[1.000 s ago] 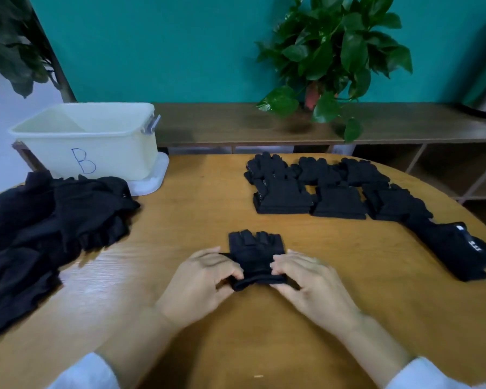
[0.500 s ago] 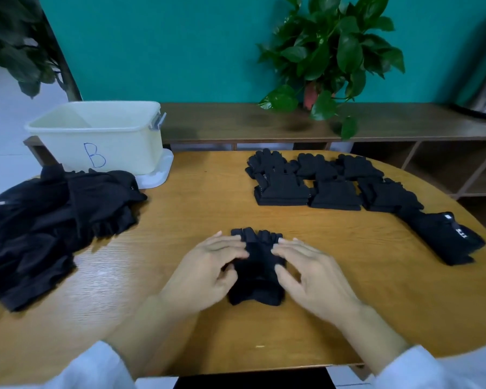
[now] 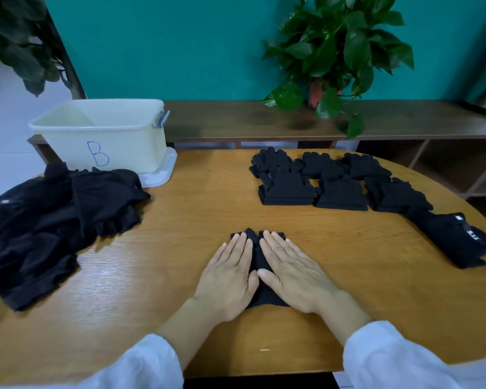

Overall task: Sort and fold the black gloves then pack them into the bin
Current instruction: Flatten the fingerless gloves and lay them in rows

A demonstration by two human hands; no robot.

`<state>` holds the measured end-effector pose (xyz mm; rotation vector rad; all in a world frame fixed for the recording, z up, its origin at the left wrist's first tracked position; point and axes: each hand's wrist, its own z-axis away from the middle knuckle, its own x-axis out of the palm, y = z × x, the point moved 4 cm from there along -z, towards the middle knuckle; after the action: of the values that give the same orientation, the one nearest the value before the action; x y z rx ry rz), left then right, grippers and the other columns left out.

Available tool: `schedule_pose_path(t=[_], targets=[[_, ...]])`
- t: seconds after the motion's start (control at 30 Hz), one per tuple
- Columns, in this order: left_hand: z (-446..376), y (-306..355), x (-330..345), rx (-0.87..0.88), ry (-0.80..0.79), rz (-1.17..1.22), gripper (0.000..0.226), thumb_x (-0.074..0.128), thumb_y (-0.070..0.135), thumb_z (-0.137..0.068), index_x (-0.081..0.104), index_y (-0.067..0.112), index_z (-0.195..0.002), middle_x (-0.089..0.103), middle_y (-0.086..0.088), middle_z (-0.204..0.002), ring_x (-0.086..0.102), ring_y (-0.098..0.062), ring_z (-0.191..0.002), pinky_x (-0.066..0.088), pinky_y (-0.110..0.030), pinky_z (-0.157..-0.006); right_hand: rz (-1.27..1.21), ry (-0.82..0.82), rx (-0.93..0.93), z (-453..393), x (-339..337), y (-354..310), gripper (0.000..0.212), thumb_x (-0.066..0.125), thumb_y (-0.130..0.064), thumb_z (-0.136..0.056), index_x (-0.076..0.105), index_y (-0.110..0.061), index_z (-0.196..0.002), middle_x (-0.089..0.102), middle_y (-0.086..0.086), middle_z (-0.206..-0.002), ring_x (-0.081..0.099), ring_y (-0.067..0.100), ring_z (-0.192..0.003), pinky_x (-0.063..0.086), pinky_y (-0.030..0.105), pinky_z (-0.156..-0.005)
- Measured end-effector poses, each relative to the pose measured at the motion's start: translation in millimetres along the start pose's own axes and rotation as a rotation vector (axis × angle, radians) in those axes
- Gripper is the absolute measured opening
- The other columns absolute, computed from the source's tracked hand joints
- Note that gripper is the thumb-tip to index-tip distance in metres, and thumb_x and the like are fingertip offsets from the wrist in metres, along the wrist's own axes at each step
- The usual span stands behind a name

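With your left hand (image 3: 227, 279) and right hand (image 3: 293, 272) pressing flat on the glove (image 3: 255, 255) near the surface's front edge, lifting unevenly could spring its fold open.

At the near centre of a round wooden table (image 3: 180, 220), a person's left hand (image 3: 227, 273) and right hand (image 3: 295, 272) lie flat side by side on a folded glove (image 3: 254, 248), thumbs almost touching. A loose heap of gloves (image 3: 54, 220) spreads over the table's left edge; just behind it stands a plastic bin (image 3: 104, 133) on its lid (image 3: 163, 169). Folded glove stacks (image 3: 328, 181) line the far right, trailing toward the right edge. Behind the table runs a low shelf (image 3: 250, 119) bearing a potted plant (image 3: 337, 49).
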<state>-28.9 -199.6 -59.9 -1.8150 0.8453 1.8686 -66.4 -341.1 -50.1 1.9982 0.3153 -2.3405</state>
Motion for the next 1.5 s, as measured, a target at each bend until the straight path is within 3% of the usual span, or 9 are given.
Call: schedule_pose_path(t=[0.17, 0.4, 0.57, 0.77, 0.97, 1.17, 1.23, 1.37, 1.5], targets=[[0, -11, -4, 0.048, 0.014, 0.07, 0.077, -0.006, 0.059, -0.092, -0.003, 0.015, -0.156, -0.013, 0.003, -0.162, -0.019, -0.006, -0.147, -0.011, -0.029, -0.121, -0.066, 0.009, -0.002, 0, -8, -1, 0.066, 0.012, -0.053, -0.101, -0.008, -0.02, -0.155, -0.018, -0.007, -0.16, -0.02, 0.003, -0.145, -0.011, 0.025, -0.12], [37, -51, -46, -0.068, 0.247, 0.313, 0.062, 0.027, 0.05, -0.102, 0.022, 0.018, -0.155, 0.013, 0.017, -0.152, 0.001, 0.007, -0.141, 0.0, -0.014, -0.118, -0.203, 0.242, 0.073, 7, -64, -26, 0.048, 0.043, -0.028, -0.103, 0.034, -0.022, -0.15, 0.034, -0.003, -0.155, 0.022, 0.009, -0.146, 0.006, 0.009, -0.104], [70, -85, -75, -0.173, 0.274, 0.287, 0.061, 0.035, 0.043, -0.104, 0.014, 0.021, -0.156, 0.012, 0.015, -0.156, -0.007, 0.01, -0.131, -0.014, 0.004, -0.096, -0.157, 0.206, 0.055, -16, -77, -68, 0.049, 0.042, -0.031, -0.103, 0.033, -0.022, -0.15, 0.032, 0.002, -0.157, 0.022, 0.014, -0.147, 0.024, 0.028, -0.113], [112, -141, -87, -0.288, 0.33, 0.218, 0.062, 0.035, 0.051, -0.101, 0.022, 0.023, -0.155, 0.022, 0.01, -0.16, 0.013, -0.006, -0.148, 0.006, -0.018, -0.118, -0.122, 0.164, -0.044, -50, -81, -129, 0.053, 0.041, -0.035, -0.104, 0.028, -0.022, -0.153, 0.028, 0.001, -0.158, 0.022, 0.013, -0.147, 0.021, 0.026, -0.115], [133, -203, -102, -0.339, 0.418, 0.149, 0.054, 0.04, 0.043, -0.103, 0.037, 0.018, -0.15, 0.036, 0.006, -0.155, 0.027, -0.004, -0.144, -0.004, -0.006, -0.111, -0.122, 0.179, -0.181, -94, -87, -189, 0.047, 0.04, -0.031, -0.104, 0.036, -0.019, -0.149, 0.038, -0.001, -0.154, 0.025, 0.011, -0.145, 0.02, 0.023, -0.114], [105, -260, -137, -0.388, 0.504, 0.1, 0.045, 0.048, 0.033, -0.102, 0.048, 0.015, -0.144, 0.051, 0.003, -0.145, 0.043, -0.014, -0.136, 0.016, -0.016, -0.112, -0.054, 0.159, -0.172, -168, -97, -218, 0.027, 0.041, -0.029, -0.102, 0.053, -0.016, -0.122, 0.06, 0.004, -0.12, 0.054, 0.027, -0.115, 0.044, 0.037, -0.093], [88, -278, -144, -0.405, 0.505, 0.116, 0.046, 0.049, 0.031, -0.102, 0.047, 0.013, -0.144, 0.051, 0.003, -0.145, 0.042, -0.015, -0.135, 0.022, -0.018, -0.111, -0.057, 0.164, -0.166, -195, -100, -222, 0.023, 0.039, -0.03, -0.101, 0.052, -0.016, -0.115, 0.061, 0.004, -0.109, 0.056, 0.03, -0.103, 0.046, 0.037, -0.08], [54, -315, -146, -0.477, 0.509, 0.127, 0.052, 0.048, 0.035, -0.102, 0.04, 0.015, -0.149, 0.046, 0.003, -0.149, 0.034, -0.014, -0.14, 0.026, -0.024, -0.111, -0.14, 0.231, -0.17, -247, -105, -227, 0.034, 0.04, -0.035, -0.103, 0.049, -0.015, -0.128, 0.06, 0.003, -0.118, 0.053, 0.024, -0.111, 0.045, 0.037, -0.085], [34, -342, -136, -0.558, 0.476, 0.082, 0.055, 0.046, 0.042, -0.101, 0.038, 0.015, -0.149, 0.042, 0.002, -0.15, 0.031, -0.017, -0.141, 0.023, -0.027, -0.114, -0.219, 0.254, -0.195, -293, -96, -228, 0.028, 0.045, -0.042, -0.099, 0.051, -0.019, -0.114, 0.055, -0.003, -0.107, 0.052, 0.019, -0.104, 0.044, 0.034, -0.083]])
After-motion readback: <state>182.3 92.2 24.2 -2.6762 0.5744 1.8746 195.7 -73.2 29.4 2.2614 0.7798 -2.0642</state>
